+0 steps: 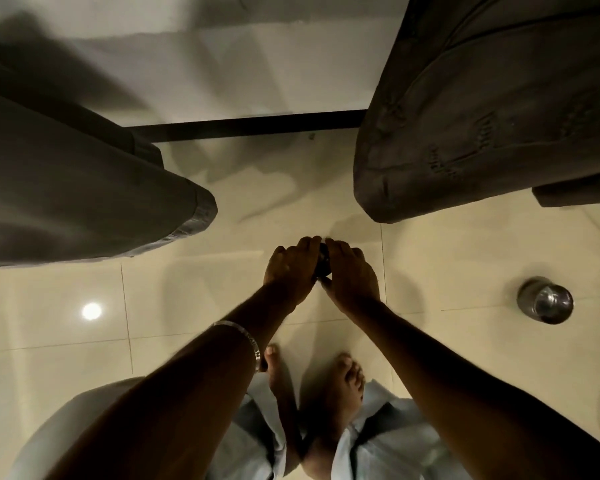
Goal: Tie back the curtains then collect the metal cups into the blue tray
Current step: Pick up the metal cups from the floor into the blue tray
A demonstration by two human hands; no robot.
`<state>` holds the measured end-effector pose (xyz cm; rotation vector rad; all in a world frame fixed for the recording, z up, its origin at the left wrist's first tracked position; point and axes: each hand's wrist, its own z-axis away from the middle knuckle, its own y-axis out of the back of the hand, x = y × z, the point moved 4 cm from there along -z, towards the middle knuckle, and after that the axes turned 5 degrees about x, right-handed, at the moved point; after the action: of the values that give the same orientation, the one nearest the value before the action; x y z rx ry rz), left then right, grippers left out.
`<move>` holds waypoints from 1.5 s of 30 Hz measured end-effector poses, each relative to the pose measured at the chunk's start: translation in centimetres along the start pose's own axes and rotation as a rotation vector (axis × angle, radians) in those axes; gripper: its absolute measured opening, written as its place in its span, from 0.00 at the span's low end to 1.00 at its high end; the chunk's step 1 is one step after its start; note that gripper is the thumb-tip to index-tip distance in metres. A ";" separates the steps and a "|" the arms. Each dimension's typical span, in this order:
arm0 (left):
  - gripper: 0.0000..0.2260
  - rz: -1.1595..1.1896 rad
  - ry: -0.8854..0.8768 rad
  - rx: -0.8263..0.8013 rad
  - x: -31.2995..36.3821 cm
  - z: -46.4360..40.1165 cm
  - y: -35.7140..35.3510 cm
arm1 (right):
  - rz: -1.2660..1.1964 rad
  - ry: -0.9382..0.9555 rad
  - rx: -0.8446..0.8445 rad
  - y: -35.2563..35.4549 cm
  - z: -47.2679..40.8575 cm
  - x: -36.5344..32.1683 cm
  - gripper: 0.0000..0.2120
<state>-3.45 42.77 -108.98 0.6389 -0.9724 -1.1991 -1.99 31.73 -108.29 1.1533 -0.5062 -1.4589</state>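
Currently, mid-frame: our left hand and right hand both clasp one dark cup; stiff, light, slippery; grasp its sides.

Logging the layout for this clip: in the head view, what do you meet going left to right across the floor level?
Grey curtain hem → ceiling-light reflection on the tile → left hand → dark object held between both hands → right hand → metal cup standing on the floor.
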 end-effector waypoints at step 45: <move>0.24 0.035 -0.309 0.062 26.3 38.9 41.8 | -0.132 -0.119 0.281 44.1 43.4 -12.3 0.21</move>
<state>-16.49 32.05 -48.45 0.4902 -1.2787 -1.2633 -18.90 19.09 -48.86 1.3462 -0.7479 -1.6129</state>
